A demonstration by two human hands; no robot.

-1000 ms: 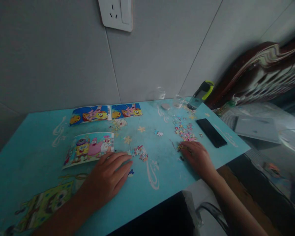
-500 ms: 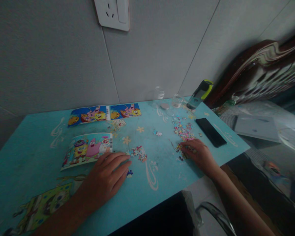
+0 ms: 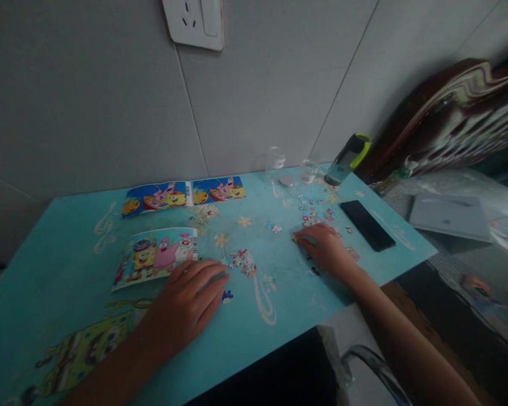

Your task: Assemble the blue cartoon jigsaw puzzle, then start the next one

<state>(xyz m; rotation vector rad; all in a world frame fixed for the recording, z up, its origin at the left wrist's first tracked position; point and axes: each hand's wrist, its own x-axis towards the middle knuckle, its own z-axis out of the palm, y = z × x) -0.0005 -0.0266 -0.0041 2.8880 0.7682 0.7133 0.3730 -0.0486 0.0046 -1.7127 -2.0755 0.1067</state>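
Note:
My left hand (image 3: pixel 195 296) lies on the table with its fingers stretched out, overlapping the lower right corner of a cartoon picture card (image 3: pixel 154 256). Just past its fingertips is a cluster of joined puzzle pieces (image 3: pixel 242 261), and a dark blue piece (image 3: pixel 227 296) lies beside the fingers. My right hand (image 3: pixel 324 245) reaches over the table with fingers pinched together at a yellowish puzzle piece (image 3: pixel 295 238). Beyond that hand spreads a heap of loose puzzle pieces (image 3: pixel 311 210), partly hidden by it. A small group of light pieces (image 3: pixel 274 226) sits between the hands.
Two blue picture cards (image 3: pixel 218 190) lie near the wall. Clear plastic cups (image 3: pixel 308 172), a round lid (image 3: pixel 286 180) and a bottle (image 3: pixel 342 163) stand at the back right. A black phone (image 3: pixel 367 225) lies near the table's right edge.
My right hand has moved left and slightly away from me, with a yellowish puzzle piece now at its fingertips. The left hand stays in place; the view has shifted slightly.

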